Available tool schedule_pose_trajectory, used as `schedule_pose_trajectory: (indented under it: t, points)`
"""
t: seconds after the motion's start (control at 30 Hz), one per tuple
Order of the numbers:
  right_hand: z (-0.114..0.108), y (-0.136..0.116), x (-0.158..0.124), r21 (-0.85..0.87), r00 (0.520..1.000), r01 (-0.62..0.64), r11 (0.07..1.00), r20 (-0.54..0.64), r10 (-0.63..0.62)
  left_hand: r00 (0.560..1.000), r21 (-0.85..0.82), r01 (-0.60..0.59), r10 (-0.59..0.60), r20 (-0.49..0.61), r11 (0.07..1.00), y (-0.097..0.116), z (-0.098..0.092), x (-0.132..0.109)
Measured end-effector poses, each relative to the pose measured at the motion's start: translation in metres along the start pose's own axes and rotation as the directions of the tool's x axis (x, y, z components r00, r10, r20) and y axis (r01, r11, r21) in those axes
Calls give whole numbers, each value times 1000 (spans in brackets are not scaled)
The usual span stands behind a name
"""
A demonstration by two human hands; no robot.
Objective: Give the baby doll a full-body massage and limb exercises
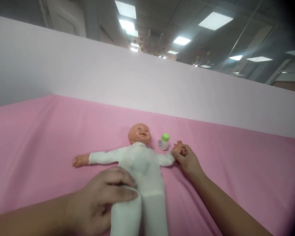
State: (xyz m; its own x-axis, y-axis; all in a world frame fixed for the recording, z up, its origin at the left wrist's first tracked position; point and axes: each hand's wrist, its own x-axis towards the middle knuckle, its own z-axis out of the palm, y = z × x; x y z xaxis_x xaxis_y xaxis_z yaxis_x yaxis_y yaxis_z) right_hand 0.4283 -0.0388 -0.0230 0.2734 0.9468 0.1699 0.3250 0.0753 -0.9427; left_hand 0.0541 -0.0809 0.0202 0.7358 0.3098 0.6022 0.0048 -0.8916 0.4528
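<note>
A baby doll (144, 170) with a white fabric body lies face up, its arms spread and its bare head towards the white wall. My right hand (189, 160) is closed around the doll's hand and wrist at the right. Over the doll's lower body, my left hand (108, 190) pinches a piece of white fabric (126, 213) between thumb and fingers. Whether this fabric is a separate cloth or part of the doll's leg I cannot tell. A small whitish bottle (163, 144) with a green cap stands between the doll's head and my right hand.
Pink sheeting (226, 157) with soft creases covers the surface under the doll. A low white wall (113, 72) runs along the far side. Beyond it, glass or a reflective surface shows lit ceiling panels (215, 21), with a pale door (64, 19) at the left.
</note>
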Motion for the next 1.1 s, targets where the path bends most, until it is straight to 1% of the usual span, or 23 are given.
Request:
schedule_pose_trajectory:
  t: [0.07,0.1,0.13,0.17,0.23,0.27,0.33,0.4,0.43,0.47,0.5,0.53,0.6,0.63,0.7,0.8,0.9,1.0,1.07,1.1]
  points:
    - [7,-7,-7,112,996,70,991,-54,-65,998,50,45,-43,-53,998,-10,-4,0]
    - [10,-10,-11,127,992,108,986,-72,-100,994,68,86,-81,-78,994,-15,-7,0]
    - [13,-13,-15,120,989,140,983,-64,-133,986,75,142,-134,-97,987,-19,-9,1]
    - [17,-16,-20,93,986,166,982,-29,-164,973,72,208,-200,-112,975,-24,-10,2]
    - [24,-22,-29,-21,969,233,972,87,-230,933,40,348,-342,-115,937,-32,-12,4]
    - [28,-24,-34,-100,950,288,952,155,-271,910,14,404,-401,-104,915,-36,-12,4]
    - [34,-27,-41,-250,885,440,862,286,-368,884,-44,457,-459,-88,888,-43,-11,5]
    - [39,-29,-44,-332,808,570,752,391,-440,879,-74,465,-470,-83,882,-48,-9,5]
    - [41,-30,-45,-345,779,609,714,426,-459,881,-73,460,-465,-89,885,-49,-8,4]
    - [42,-30,-45,-349,763,629,694,447,-467,880,-63,460,-465,-95,885,-49,-7,4]
    - [42,-31,-45,-351,761,632,691,451,-466,880,-45,462,-464,-97,886,-48,-7,4]
    - [42,-31,-45,-352,768,622,700,448,-458,883,-23,458,-458,-103,889,-46,-6,4]
    - [41,-32,-44,-344,789,593,728,428,-441,907,32,409,-402,-126,912,-40,-6,5]
    - [40,-33,-44,-340,804,573,745,412,-430,925,64,365,-353,-139,929,-37,-6,5]
    - [38,-33,-43,-334,840,518,787,369,-397,964,128,240,-220,-151,962,-30,-5,6]
    - [32,-32,-39,-272,897,410,870,291,-331,992,163,88,-72,-105,983,-19,-1,7]
    - [23,-27,-31,-145,936,321,936,200,-290,999,140,10,-4,-43,990,-9,2,7]
    - [11,-16,-19,-27,964,256,966,79,-253,998,122,-58,56,21,991,1,3,7]
    - [4,-8,-10,-5,980,197,980,13,-197,991,110,-124,119,55,986,8,4,9]
    - [2,-4,-6,-29,988,151,988,-10,-151,986,108,-159,152,72,981,11,4,10]
